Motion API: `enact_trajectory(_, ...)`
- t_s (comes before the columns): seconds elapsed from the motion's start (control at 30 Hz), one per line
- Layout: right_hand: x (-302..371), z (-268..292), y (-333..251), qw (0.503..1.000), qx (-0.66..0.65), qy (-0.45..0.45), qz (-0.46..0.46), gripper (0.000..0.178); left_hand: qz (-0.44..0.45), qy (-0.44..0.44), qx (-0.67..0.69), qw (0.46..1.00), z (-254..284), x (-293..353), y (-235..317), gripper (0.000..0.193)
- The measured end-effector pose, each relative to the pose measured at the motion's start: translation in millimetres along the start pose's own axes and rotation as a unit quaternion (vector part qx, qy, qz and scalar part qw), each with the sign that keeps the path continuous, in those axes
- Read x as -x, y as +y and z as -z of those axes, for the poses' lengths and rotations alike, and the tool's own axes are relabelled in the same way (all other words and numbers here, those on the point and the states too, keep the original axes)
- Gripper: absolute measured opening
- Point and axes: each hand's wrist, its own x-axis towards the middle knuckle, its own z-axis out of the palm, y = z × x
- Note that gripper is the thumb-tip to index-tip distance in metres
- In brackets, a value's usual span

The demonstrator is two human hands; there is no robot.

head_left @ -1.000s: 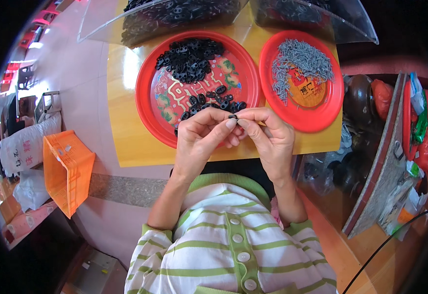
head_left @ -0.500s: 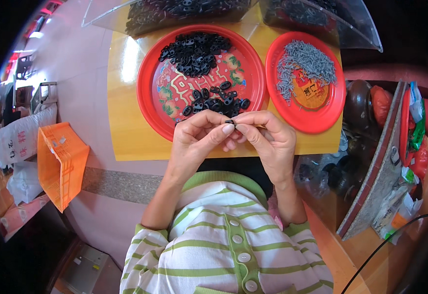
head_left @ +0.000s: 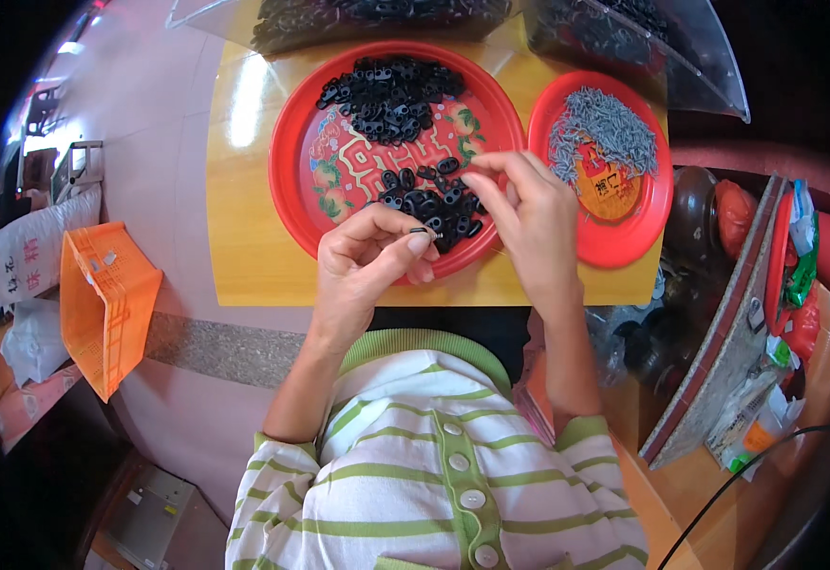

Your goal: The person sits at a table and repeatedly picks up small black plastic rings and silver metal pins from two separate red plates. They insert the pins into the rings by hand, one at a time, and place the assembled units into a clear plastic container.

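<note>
My left hand (head_left: 369,255) is closed in a pinch over the near rim of a large round red tray (head_left: 287,204). Between its thumb and forefinger is a small black plastic piece (head_left: 422,231), with a bit of silvery metal, like a screw end, sticking out. My right hand (head_left: 529,204) is raised over the tray's right side, thumb and forefinger a little apart with nothing visible between them. Below its fingertips lies a loose group of black two-holed oval pieces (head_left: 424,204). A bigger heap of black pieces (head_left: 391,95) fills the tray's far part.
A smaller red plate (head_left: 614,249) to the right carries grey screws (head_left: 605,128). Clear bins (head_left: 690,71) of dark parts stand at the yellow table's (head_left: 244,247) far edge. An orange crate (head_left: 111,304) sits on the floor at left, near white sacks (head_left: 40,247).
My hands have parted. The right one has let go of the black piece and moved up and right; the left keeps it, slightly lower and to the left.
</note>
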Motion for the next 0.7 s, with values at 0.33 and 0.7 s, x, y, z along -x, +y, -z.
enact_trajectory(0.33, -13.9, -20.8, 4.1, 0.992, 0.105, -0.036, 0.064, 0.016, -0.002, 0.012, -0.024, 1.0, -1.1, 3.6, -3.1, 0.006)
enact_trajectory(0.7, 6.4, 7.0, -7.6, 0.927, -0.345, -0.058, -0.135, 0.011, -0.055, 0.026, -0.023, 0.998, -3.0, -1.2, 7.3, 0.008)
